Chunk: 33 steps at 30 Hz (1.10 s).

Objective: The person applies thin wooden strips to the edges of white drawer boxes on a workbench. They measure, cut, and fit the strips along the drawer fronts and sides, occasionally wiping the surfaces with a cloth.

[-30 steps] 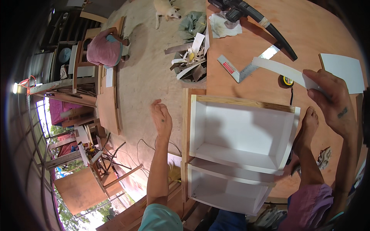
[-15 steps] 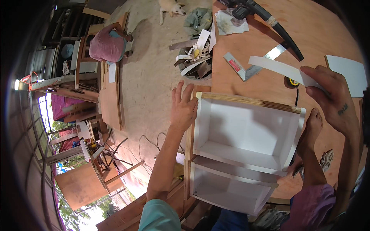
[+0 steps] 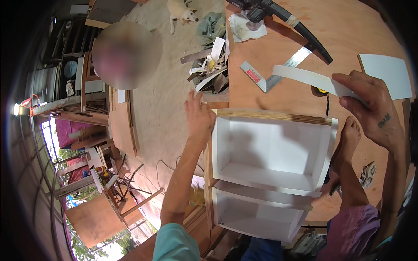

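Observation:
A white drawer box with a bare plywood edge along its far side stands before me, its hollow facing up. My left hand rests against its far left corner, fingers stretched out and slightly apart. Between the thumb and fingers of my right hand is a thin white strip of edge banding. The strip hangs level over the worktable, beyond the box and apart from it. A second white drawer box lies nearer to me, next to the first.
On the plywood worktable lie a metal try square, a tape measure, a black power tool and a white board. A bare foot rests right of the box. Offcuts, a dog and a blurred person are beyond.
The view has shifted slightly, so the scene sits a little further left. Both hands keep their places, with the right still pinching the edge banding.

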Tool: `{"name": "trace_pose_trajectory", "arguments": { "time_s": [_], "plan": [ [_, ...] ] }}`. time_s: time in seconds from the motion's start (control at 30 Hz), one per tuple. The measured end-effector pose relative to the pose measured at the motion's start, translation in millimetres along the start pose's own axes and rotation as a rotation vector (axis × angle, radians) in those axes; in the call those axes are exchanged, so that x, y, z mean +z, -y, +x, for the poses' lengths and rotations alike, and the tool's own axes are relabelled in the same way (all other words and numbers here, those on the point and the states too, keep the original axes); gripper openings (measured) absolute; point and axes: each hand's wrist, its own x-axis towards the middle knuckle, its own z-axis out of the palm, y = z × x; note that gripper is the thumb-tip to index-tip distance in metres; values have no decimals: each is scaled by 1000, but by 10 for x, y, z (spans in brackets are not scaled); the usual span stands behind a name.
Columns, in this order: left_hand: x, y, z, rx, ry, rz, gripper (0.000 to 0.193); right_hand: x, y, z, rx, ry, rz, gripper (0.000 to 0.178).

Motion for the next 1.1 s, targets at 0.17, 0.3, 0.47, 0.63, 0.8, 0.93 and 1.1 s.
{"name": "trace_pose_trajectory", "arguments": {
  "time_s": [0.17,0.3,0.47,0.63,0.8,0.93,1.1],
  "plan": [
    [26,324,-210,-611,-38,-685,20,107,-99,-17,-6,8,-14,34],
    [-84,393,-463,-704,63,-1125,24,129,-50,7,23,42,-46,33],
    [-117,402,-475,-751,35,-1265,19,171,1,37,37,29,42,33],
    [-253,243,-285,-300,77,-537,10,213,30,73,-11,51,-17,32],
    [-249,125,-186,151,154,3,6,331,-24,119,-17,62,69,31],
    [-204,-65,50,189,172,46,7,123,39,46,32,46,19,32],
    [-226,-152,70,197,295,126,10,163,-52,20,46,46,4,32]
  ]
}}
